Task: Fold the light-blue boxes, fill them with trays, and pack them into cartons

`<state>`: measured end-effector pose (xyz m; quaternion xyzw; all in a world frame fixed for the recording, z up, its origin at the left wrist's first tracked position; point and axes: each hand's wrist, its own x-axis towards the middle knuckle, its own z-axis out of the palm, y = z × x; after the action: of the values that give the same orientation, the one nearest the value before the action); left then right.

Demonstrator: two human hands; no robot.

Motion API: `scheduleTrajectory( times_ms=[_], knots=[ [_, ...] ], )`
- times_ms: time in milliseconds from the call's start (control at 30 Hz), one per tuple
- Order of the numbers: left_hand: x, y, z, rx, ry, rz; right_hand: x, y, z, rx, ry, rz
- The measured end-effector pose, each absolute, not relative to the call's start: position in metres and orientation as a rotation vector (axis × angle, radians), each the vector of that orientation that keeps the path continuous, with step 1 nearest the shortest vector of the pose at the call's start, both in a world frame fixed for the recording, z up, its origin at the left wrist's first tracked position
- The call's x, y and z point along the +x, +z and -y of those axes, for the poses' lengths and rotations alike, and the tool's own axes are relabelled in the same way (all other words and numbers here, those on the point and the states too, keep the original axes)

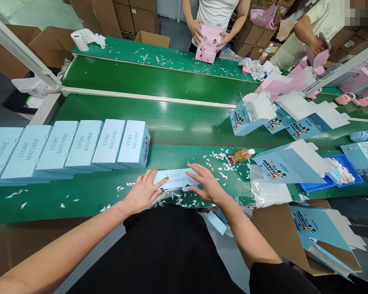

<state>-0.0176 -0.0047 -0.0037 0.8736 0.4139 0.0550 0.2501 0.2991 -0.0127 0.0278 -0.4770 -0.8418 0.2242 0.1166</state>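
A light-blue carton (175,176) printed "STORY MACHINE" stands in front of my body at the near edge of the green table, its lid side up. Round its left end goes my left hand (144,190), thumb lying over the top and the other fingers along the far left corner. My right hand (207,184) is spread at the carton's right end, fingertips over the top edge. Slots show along the lid's near edge. Most of the front face is hidden from above. To the left, a row of similar closed cartons (108,141) leans side by side.
White paper scraps dot the table (88,200). A drink bottle (241,156) lies to the right, near open blue cartons (276,163) and a blue tray (313,187). Below right is a cardboard box (276,232). Across the belt, a person holds a pink carton (209,43); another works beside them.
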Motion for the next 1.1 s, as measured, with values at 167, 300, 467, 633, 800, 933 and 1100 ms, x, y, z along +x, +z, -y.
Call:
scheduleTrajectory(
  times_ms=[167,300,467,633,800,933,1100],
  knots=[
    [-0.017,-0.005,0.005,2.371,0.16,-1.127,0.295,0.004,0.023,-1.282,0.722,2.519],
    [-0.019,-0.007,0.002,2.383,0.141,-1.103,0.3,-0.009,0.017,-1.225,0.708,2.538],
    [-0.024,-0.01,-0.003,2.432,0.069,-0.956,0.303,-0.015,0.024,-1.245,0.659,2.698],
    [-0.03,-0.017,-0.009,2.398,0.189,-0.869,0.302,-0.018,0.031,-1.273,0.607,2.708],
    [-0.032,-0.025,-0.01,2.482,0.181,-0.857,0.302,-0.015,0.027,-1.254,0.596,2.702],
    [-0.033,-0.027,-0.006,2.584,0.11,-0.849,0.302,-0.018,0.029,-1.231,0.504,2.781],
    [-0.034,-0.03,-0.005,2.667,0.017,-0.831,0.301,-0.023,0.032,-1.237,0.412,2.826]
  ],
)
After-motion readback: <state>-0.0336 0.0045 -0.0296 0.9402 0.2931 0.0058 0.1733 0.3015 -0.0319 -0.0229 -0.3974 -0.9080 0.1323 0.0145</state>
